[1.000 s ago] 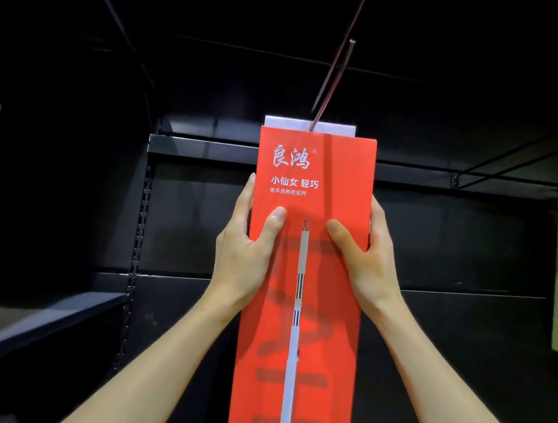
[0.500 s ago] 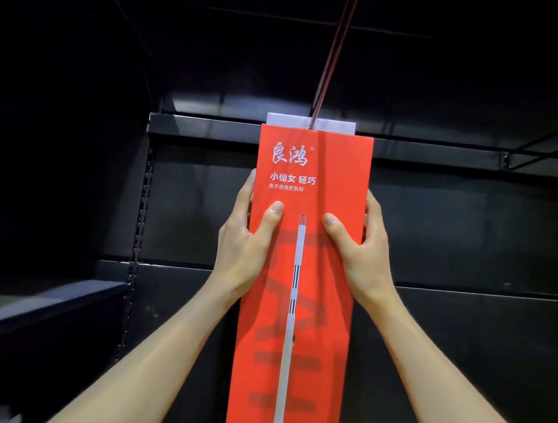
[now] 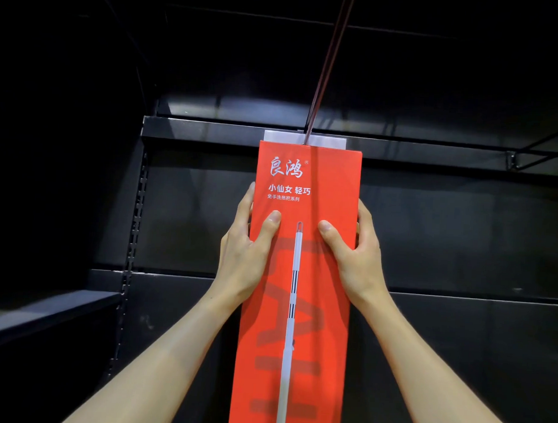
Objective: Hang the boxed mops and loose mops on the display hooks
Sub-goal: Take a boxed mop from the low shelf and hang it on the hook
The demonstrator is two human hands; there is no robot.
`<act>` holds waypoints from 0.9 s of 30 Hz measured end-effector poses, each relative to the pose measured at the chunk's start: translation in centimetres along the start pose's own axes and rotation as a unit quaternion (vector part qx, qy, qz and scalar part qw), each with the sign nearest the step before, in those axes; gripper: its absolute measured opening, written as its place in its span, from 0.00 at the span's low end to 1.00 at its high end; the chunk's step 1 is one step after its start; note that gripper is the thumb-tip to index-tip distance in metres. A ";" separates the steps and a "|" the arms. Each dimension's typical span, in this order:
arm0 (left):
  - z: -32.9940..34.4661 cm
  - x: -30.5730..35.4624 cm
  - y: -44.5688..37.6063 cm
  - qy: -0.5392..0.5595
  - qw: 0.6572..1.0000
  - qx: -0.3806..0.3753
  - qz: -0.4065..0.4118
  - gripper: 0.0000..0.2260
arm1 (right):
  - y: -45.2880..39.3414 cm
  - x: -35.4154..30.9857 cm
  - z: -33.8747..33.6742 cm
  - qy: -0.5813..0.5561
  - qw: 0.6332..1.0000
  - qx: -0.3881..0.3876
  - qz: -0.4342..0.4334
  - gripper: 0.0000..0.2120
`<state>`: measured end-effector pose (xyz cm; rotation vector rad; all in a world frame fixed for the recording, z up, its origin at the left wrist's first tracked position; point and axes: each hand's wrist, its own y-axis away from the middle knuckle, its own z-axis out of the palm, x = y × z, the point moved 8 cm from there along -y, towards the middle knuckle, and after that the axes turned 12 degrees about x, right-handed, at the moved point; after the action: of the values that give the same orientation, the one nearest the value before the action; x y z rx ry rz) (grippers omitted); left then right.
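On the left, a dark shelf (image 3: 46,310) sticks out from the black wall, and a metal strip with slots (image 3: 134,238) runs up beside it. Next comes the left hand (image 3: 244,251). It grips the left edge of the red mop box (image 3: 299,307), with the thumb flat on the front and the fingers curled round the side. The box stands tall and straight in the middle, close to the back wall. A white tab (image 3: 305,138) pokes out of its top. A thin hook (image 3: 327,64) reaches out from the wall toward us, and it meets the tab right in the middle. I cannot tell if the hook is already through the hole. The right hand (image 3: 355,264) grips the right edge of the box in the same way. Far to the right, another hook (image 3: 539,150) sticks out with nothing on it.

I think the job now is to slide the box back along the hook. To do it well, both hands should push evenly, so the box stays straight and the tab does not bend or tear. Let go slowly, one hand at a time, and see that it hangs.
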<state>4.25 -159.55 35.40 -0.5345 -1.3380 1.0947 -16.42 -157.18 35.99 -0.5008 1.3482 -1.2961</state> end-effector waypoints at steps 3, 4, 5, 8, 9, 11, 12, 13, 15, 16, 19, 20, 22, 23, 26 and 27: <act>-0.1 0.0 0.2 -0.005 1.000 -0.004 -0.001 0.28 | 0.1 0.1 -0.1 0.004 1.000 -0.001 0.001 0.31; -0.1 0.1 0.2 -0.009 1.000 -0.007 -0.001 0.28 | 0.2 0.0 -0.2 0.007 1.000 -0.001 0.000 0.32; -0.1 0.1 0.3 -0.011 1.000 -0.010 -0.001 0.28 | 0.2 0.0 -0.2 0.011 1.000 -0.002 0.001 0.32; -0.3 0.3 0.4 -0.016 1.000 -0.021 -0.006 0.29 | 0.3 -0.1 -0.2 0.025 1.000 -0.007 0.002 0.31; -0.3 0.3 0.4 -0.018 1.000 -0.025 -0.007 0.29 | 0.4 -0.2 -0.2 0.030 0.999 -0.008 0.005 0.32; -0.4 0.4 0.6 -0.030 0.999 -0.033 -0.008 0.30 | 0.6 -0.3 -0.3 0.042 0.999 -0.010 0.009 0.32; -0.5 0.4 0.9 -0.036 0.999 -0.039 -0.010 0.30 | 0.8 -0.4 -0.4 0.049 0.999 -0.013 0.013 0.33; -0.6 0.2 1.1 -0.042 0.998 -0.047 -0.015 0.30 | 1.0 -0.5 -0.5 0.056 0.998 -0.017 0.019 0.33; -1.1 -0.3 1.8 -0.048 0.996 -0.068 -0.032 0.30 | 1.8 -0.5 -0.7 0.073 0.996 -0.029 0.033 0.34; -1.5 -0.6 2.2 -0.055 0.994 -0.081 -0.041 0.30 | 2.2 -0.5 -0.9 0.085 0.995 -0.035 0.038 0.34; -3.1 -1.5 3.7 -0.097 0.986 -0.122 -0.059 0.30 | 4.0 -0.7 -1.8 0.129 0.988 -0.057 0.055 0.35; -3.7 -1.9 4.4 -0.121 0.981 -0.140 -0.061 0.31 | 4.8 -0.6 -2.2 0.145 0.985 -0.069 0.066 0.34; -5.0 -2.8 6.1 -0.190 0.961 -0.188 -0.066 0.35 | 6.9 0.1 -3.0 0.187 0.970 -0.109 0.110 0.33; -5.7 -3.3 7.1 -0.233 0.945 -0.215 -0.078 0.38 | 8.3 0.4 -3.5 0.220 0.957 -0.133 0.137 0.34; -8.2 -4.0 10.6 -0.357 0.883 -0.281 -0.114 0.36 | 12.7 0.3 -5.8 0.354 0.896 -0.203 0.172 0.40; -9.0 -3.8 11.8 -0.402 0.857 -0.305 -0.103 0.36 | 14.3 0.0 -6.6 0.410 0.864 -0.234 0.176 0.40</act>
<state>9.48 -155.21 21.66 -0.3669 -2.4628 0.7006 -16.82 -150.29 21.88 0.0290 2.3727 -0.8738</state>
